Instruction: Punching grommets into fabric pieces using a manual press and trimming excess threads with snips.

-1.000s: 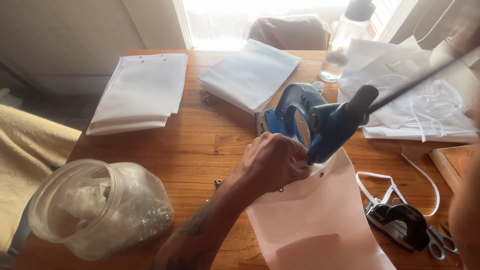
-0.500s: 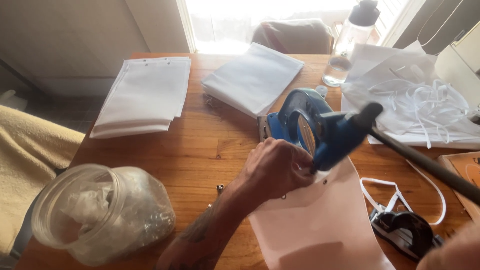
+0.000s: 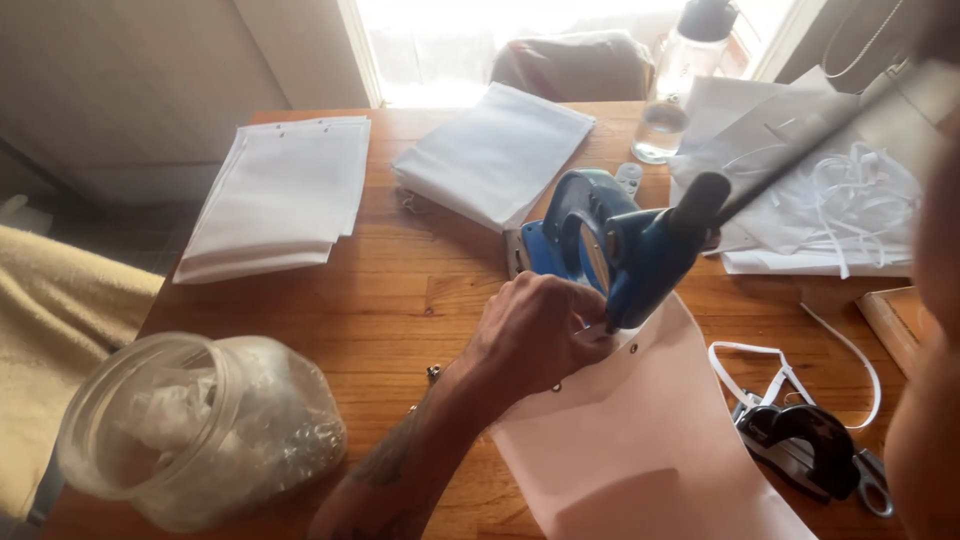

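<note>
A blue lever press (image 3: 610, 240) stands on the wooden table (image 3: 400, 290). My left hand (image 3: 530, 335) pinches the top edge of a white flat bag (image 3: 640, 450) and holds it under the press head. A small metal eyelet shows in the bag's top corner (image 3: 633, 349). The press's long dark lever (image 3: 790, 160) slants up toward the top right. My right arm (image 3: 935, 300) is a blur along the right edge, and its hand meets the lever's end at the frame edge.
A clear plastic jar (image 3: 200, 430) of small metal parts lies at front left. Two stacks of white bags (image 3: 285, 190) (image 3: 495, 150) lie behind, with a water bottle (image 3: 680, 90) and a pile of white cords (image 3: 830, 190). A black tool (image 3: 800, 440) and scissors (image 3: 870, 490) are at right.
The lever swung down toward the lower right half a second ago and has come back up. My left hand has stayed on the bag at the press.
</note>
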